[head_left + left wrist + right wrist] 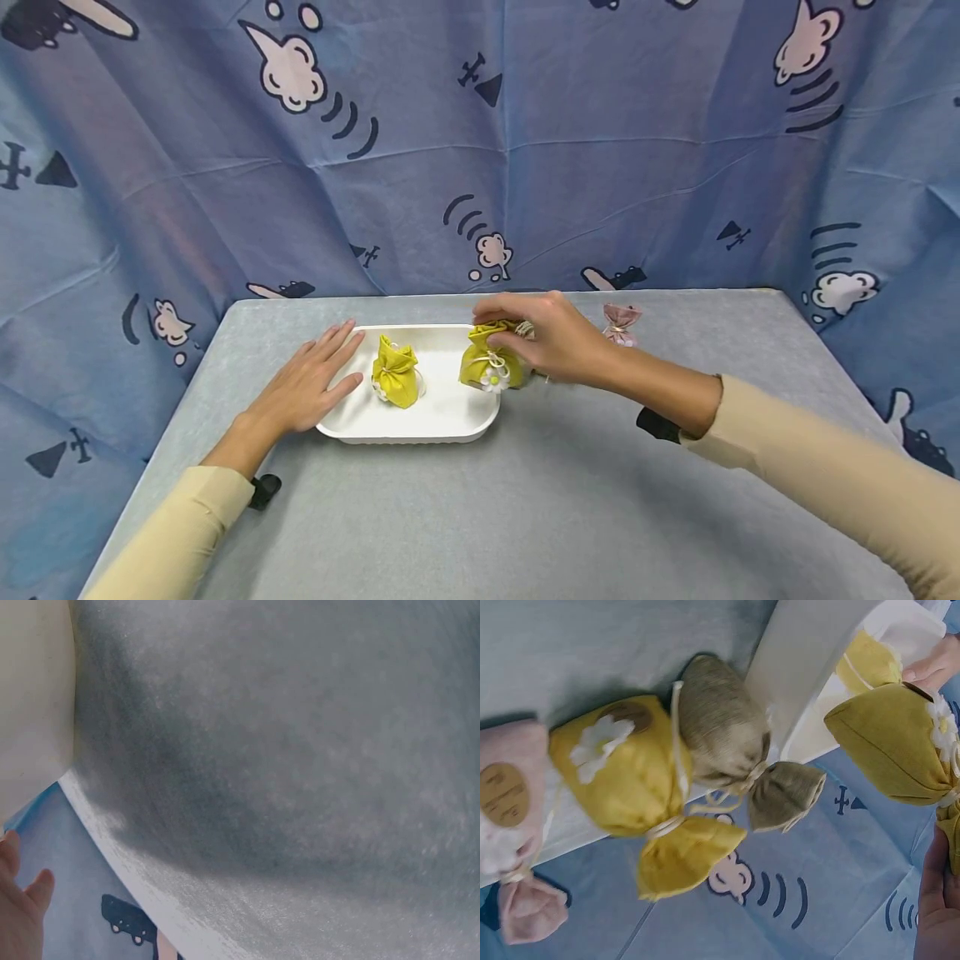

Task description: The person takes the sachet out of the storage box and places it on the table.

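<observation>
My right hand (551,337) pinches a yellow drawstring pouch (480,368) by its gathered neck, over the right end of a white tray (442,423). A white flower and cord bow show on this pouch, whose body hangs below the fingers in the head view. Another yellow pouch (395,372) lies inside the tray, left of its middle. At the tray's left rim my left hand (303,387) rests with fingers extended and thumb spread. Only some fingers of that hand (21,911) show in the left wrist view.
Beside the tray's right end, the right wrist view shows a grey-brown pouch (724,712), a third yellow pouch (622,787) and a pink pouch (514,802) in a row on the grey table (585,517). A blue patterned curtain (420,100) hangs behind the table.
</observation>
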Action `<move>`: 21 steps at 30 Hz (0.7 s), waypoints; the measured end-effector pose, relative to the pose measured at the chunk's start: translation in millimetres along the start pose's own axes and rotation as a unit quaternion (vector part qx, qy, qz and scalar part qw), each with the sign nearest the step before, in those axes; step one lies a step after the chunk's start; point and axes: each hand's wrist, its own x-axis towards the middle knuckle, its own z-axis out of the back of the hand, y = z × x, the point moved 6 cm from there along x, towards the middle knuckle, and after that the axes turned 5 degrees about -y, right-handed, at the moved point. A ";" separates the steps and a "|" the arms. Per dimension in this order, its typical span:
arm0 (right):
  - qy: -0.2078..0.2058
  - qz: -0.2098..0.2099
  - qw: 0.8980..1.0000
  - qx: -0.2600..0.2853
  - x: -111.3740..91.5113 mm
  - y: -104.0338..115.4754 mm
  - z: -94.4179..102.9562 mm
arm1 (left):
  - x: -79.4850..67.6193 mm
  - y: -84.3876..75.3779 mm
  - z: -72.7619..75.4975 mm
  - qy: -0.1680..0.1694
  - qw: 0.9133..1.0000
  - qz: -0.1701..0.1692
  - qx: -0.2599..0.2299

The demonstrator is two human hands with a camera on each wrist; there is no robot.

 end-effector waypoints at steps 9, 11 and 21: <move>-0.023 0.008 0.999 -0.023 -18.8 -7.1 25.9 | -0.3 -0.3 0.2 -0.002 1.000 -0.001 0.002; -0.026 0.006 0.999 -0.029 -23.8 -10.9 30.2 | -0.4 -0.2 0.3 -0.002 1.000 -0.001 0.002; -0.019 0.015 0.999 -0.046 -49.4 -31.4 41.1 | -0.4 -0.8 0.7 0.001 1.000 0.002 0.001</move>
